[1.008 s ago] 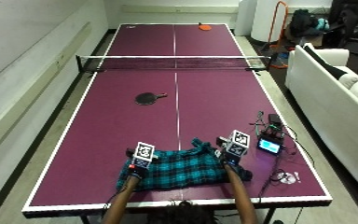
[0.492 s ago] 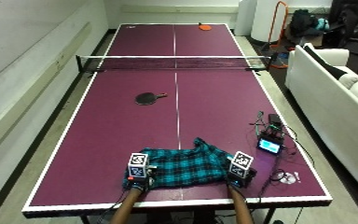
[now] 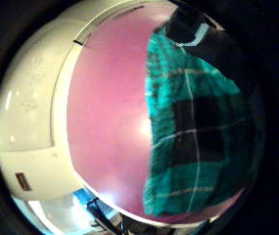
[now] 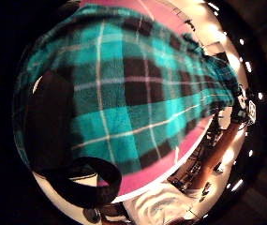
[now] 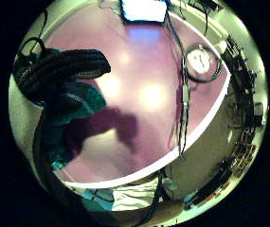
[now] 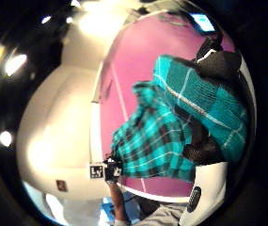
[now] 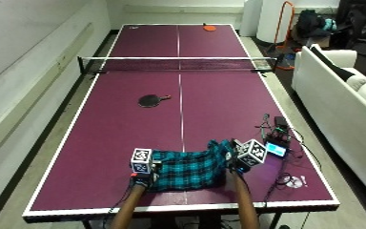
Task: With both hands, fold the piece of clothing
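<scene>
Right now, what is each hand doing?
Left hand: gripping the plaid shirt at its left edge.
Right hand: gripping the shirt's right edge.

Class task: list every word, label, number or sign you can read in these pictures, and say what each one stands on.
None can be read.
Whiteboard: faint marks at its upper edge, too small to read.
Small screen on the table: lit, nothing legible.
Plaid clothing: no label showing.

White sofa [image 7: 351, 102] right of purple table [image 7: 113, 143]; whiteboard [image 7: 18, 33] on left wall.
</scene>
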A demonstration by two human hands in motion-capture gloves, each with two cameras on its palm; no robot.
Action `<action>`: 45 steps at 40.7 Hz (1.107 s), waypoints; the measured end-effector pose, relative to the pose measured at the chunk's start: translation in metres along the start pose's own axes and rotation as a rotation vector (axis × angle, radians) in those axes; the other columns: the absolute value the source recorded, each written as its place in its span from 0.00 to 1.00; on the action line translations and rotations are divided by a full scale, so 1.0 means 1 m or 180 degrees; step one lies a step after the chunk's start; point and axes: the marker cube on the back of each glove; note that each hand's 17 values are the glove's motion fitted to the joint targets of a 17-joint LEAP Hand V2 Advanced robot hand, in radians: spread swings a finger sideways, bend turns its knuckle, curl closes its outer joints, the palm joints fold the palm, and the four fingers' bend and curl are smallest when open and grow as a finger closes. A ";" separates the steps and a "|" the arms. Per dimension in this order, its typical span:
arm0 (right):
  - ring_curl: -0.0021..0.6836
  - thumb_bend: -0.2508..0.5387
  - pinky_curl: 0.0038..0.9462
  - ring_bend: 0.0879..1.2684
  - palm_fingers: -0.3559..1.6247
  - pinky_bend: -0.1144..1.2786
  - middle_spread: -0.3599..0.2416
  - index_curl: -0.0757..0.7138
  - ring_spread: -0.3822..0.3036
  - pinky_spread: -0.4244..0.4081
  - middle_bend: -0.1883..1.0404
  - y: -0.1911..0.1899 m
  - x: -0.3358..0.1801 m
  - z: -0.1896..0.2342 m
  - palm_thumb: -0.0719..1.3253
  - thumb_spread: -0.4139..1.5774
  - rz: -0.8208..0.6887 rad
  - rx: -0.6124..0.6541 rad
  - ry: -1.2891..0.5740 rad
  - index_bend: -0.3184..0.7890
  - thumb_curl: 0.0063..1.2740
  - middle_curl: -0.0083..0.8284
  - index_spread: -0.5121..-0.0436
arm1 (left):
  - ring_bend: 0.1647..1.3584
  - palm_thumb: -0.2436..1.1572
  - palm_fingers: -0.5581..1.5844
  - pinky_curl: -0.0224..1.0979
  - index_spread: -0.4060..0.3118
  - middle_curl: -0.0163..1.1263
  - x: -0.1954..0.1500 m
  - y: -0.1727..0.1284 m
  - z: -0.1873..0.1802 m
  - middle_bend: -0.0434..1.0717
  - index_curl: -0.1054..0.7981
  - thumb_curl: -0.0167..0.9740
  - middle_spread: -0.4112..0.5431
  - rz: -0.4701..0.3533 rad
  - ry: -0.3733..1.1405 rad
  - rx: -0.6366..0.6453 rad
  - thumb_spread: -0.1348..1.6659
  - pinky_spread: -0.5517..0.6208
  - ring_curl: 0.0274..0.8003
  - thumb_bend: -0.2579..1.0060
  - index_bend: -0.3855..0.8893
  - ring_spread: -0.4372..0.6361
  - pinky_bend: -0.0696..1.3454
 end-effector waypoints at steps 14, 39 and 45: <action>0.69 0.29 0.43 0.55 0.74 0.42 0.18 0.37 0.20 0.17 0.40 0.069 -0.213 0.066 0.78 0.63 -0.1850 -0.0157 0.0845 0.37 0.36 0.56 0.40 | 0.40 0.36 0.45 0.35 0.43 0.33 -0.086 -0.011 0.018 0.22 0.44 0.19 0.42 -0.0423 -0.0057 0.0440 0.92 0.81 0.42 0.25 0.39 0.50 0.28; 0.58 0.29 0.40 0.32 0.52 0.36 0.38 0.42 0.39 0.60 0.30 0.127 -0.195 0.046 0.59 0.77 -0.2250 -0.1180 0.0283 0.43 0.31 0.51 0.41 | 0.41 0.41 0.47 0.35 0.43 0.34 -0.076 0.017 -0.015 0.20 0.42 0.23 0.41 -0.0332 -0.0194 0.0629 0.91 0.79 0.41 0.25 0.40 0.48 0.27; 0.53 0.30 0.38 0.25 0.51 0.33 0.41 0.46 0.46 0.71 0.31 0.104 -0.146 0.026 0.57 0.81 -0.1950 -0.0569 0.1311 0.45 0.29 0.51 0.40 | 0.41 0.40 0.47 0.34 0.42 0.34 -0.058 0.011 -0.018 0.20 0.42 0.23 0.41 -0.0266 -0.0054 0.0608 0.90 0.79 0.41 0.24 0.40 0.47 0.27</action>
